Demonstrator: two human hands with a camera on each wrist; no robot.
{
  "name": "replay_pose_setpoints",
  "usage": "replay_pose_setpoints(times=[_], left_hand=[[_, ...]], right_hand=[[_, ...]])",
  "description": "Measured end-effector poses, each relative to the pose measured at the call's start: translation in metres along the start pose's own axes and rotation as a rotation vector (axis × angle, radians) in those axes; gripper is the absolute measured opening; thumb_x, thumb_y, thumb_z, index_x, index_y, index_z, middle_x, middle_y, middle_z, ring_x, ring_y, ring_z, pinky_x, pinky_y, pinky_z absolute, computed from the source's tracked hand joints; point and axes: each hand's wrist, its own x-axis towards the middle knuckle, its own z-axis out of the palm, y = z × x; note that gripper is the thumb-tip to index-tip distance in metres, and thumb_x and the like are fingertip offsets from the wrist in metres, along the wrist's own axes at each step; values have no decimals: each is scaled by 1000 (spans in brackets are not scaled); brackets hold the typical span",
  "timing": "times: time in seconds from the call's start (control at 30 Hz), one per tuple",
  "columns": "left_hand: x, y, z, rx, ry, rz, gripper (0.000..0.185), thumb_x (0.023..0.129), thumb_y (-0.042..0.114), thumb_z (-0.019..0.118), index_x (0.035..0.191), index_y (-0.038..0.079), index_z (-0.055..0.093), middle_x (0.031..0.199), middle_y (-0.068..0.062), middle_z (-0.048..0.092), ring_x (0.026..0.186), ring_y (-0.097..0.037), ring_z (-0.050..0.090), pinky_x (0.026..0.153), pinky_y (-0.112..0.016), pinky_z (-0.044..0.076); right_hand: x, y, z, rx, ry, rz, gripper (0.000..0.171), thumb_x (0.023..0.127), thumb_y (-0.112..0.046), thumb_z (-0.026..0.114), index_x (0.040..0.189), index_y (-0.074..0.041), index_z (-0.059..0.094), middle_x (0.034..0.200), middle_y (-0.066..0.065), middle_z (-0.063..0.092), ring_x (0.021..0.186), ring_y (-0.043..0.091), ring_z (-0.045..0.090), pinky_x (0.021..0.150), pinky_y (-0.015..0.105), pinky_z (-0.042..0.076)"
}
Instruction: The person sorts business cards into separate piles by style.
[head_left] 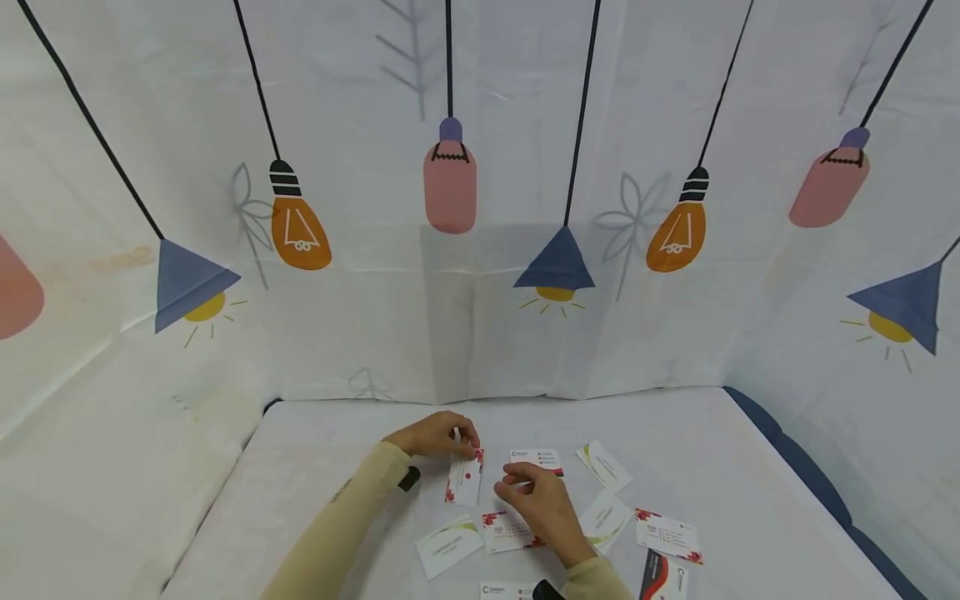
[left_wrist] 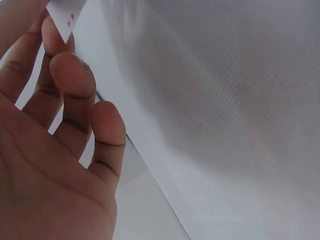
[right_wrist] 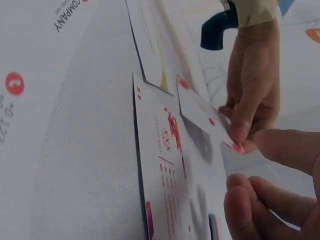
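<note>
My left hand (head_left: 435,435) pinches the top corner of a white business card with red floral corners (head_left: 465,482), holding it tilted just above the white table (head_left: 690,433). The left wrist view shows its palm (left_wrist: 50,165) and the card's corner (left_wrist: 62,15) at the fingertips. Just to the right, my right hand (head_left: 540,504) hovers with fingers loosely curled and nothing in them. In the right wrist view, its thumb (right_wrist: 287,150) sits close to the held card (right_wrist: 205,117), beside the left hand (right_wrist: 252,95). A similar red-flowered card (head_left: 506,531) (right_wrist: 165,170) lies flat beneath the right hand.
Several more cards lie scattered around the hands: green-swoosh ones (head_left: 448,546) (head_left: 603,465), a red-printed one (head_left: 667,533) and a dark one (head_left: 663,577) at the front right. A lamp-patterned cloth backdrop (head_left: 480,292) closes off the table behind and at both sides.
</note>
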Motion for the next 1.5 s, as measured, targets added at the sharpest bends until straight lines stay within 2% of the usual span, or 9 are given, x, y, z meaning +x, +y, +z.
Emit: replay_pose_setpoints(times=[0.13,0.27,0.4,0.63,0.83,0.97,1.1,1.33,1.5], left_hand=[[-3,3,-2,-34,-14,8,4,94,19,74,97,17,74,88,7,65,85,-12,53,73,-28,43],[-4,3,-4,-51,-23,21,5,95,20,72,99,17,73,89,8,65,84,-12,54,72,-27,43],[-4,3,-5,-64,-16,42,5,97,22,70,100,17,72,91,10,65,83,-10,54,71,-25,44],[-8,3,-4,-116,-10,76,9,99,19,67,102,10,69,95,3,66,86,-10,55,74,-26,44],[-17,4,-5,-127,14,-1,11,99,18,66,101,7,65,93,2,64,85,-12,54,74,-28,43],[-20,9,-7,-124,30,-45,11,99,21,65,100,10,64,94,3,63,87,-13,55,75,-29,44],[-23,14,-7,-93,68,-39,9,99,22,64,104,14,63,94,4,62,88,-13,57,77,-31,46],[-29,19,-4,-27,145,38,15,100,20,64,115,19,63,94,3,64,86,-18,61,77,-31,49],[-33,20,-2,2,211,34,13,101,22,65,114,21,64,93,6,65,81,-14,60,73,-29,49]], right_hand=[[1,1,3,-3,-18,5,35,87,-31,79,113,-8,74,93,-4,71,82,13,64,76,37,53],[2,1,5,-12,-33,-6,35,87,-31,80,111,-8,75,91,-5,72,78,11,62,72,34,51],[3,1,6,-34,-57,-6,33,87,-33,79,110,-9,76,93,-5,72,80,11,61,73,34,49],[3,5,10,-46,-72,-33,29,87,-29,80,107,-8,75,90,-5,73,81,11,66,74,35,51],[4,6,10,5,-25,-59,28,86,-19,80,109,-4,73,84,-4,72,77,10,66,71,30,51],[6,8,8,46,16,-52,26,86,-16,79,109,-5,73,82,-4,72,74,10,65,69,26,50],[8,10,8,64,76,-40,26,86,-18,79,108,-6,74,83,-3,72,75,10,65,68,24,50],[9,7,6,107,193,-21,23,87,-18,79,109,-10,75,87,-4,73,74,8,63,64,22,48],[11,2,4,192,232,0,23,90,-17,78,111,-9,73,89,-2,75,78,11,68,67,23,51]])
